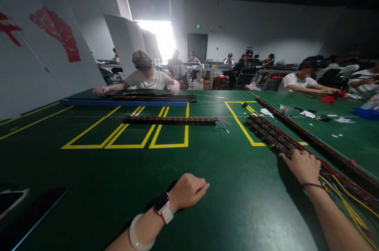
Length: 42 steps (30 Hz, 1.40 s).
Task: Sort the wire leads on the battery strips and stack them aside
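Strip bundle (268,132), dark and trailing wires, lay slantwise on the right of the green table (142,180), its far end inside a yellow tape outline (240,122), and there was the worker's right hand (303,166) right on it! Thumb at the near edge, fingers over the top; whether they clenched it or merely rested, I couldn't tell. Yellow wires (345,199) spilled out beside that wrist, while a long strip (314,145) ran just beyond the bundle. And the left hand (189,191)? Curled into a loose fist, grasping nothing I could see, over bare green, a watch (162,203) on its wrist. Farther out, a single strip (170,120) lay across more yellow tape, and across the table a co-worker (151,79) sat behind a blue bar (124,102), both arms spread.
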{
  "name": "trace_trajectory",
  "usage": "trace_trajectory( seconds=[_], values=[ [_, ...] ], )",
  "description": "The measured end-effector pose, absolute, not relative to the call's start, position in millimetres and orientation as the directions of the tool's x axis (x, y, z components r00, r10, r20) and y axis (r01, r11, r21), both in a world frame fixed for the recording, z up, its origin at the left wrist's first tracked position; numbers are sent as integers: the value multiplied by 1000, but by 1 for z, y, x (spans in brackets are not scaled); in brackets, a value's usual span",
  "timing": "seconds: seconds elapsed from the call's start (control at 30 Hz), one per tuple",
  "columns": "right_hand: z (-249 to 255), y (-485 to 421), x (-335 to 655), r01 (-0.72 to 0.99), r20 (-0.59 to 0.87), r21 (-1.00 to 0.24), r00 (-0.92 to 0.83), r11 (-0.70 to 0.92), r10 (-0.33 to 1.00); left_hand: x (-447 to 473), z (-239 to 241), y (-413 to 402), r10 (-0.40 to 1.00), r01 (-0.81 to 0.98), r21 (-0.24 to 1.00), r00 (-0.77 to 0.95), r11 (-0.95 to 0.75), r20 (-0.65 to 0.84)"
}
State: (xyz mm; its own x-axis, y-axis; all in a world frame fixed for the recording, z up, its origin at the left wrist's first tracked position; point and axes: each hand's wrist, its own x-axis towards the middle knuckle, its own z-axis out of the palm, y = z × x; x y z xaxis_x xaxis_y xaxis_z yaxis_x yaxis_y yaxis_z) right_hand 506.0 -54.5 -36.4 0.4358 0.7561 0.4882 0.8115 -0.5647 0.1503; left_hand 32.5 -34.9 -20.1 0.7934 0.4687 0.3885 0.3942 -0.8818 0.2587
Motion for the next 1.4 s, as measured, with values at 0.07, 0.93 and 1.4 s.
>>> trace_trajectory(
  seconds=[0.07,0.93,1.4],
  values=[
    [-36,-52,508,825,466,115,447,-553,764,33,-20,-35,457,395,231,797,-889,395],
    [34,-38,387,994,450,-108,52,-3,891,33,-14,-41,380,315,218,828,-924,413],
    [13,27,136,830,278,-362,-338,424,899,40,-17,-54,144,194,-45,847,-980,512]
  ],
)
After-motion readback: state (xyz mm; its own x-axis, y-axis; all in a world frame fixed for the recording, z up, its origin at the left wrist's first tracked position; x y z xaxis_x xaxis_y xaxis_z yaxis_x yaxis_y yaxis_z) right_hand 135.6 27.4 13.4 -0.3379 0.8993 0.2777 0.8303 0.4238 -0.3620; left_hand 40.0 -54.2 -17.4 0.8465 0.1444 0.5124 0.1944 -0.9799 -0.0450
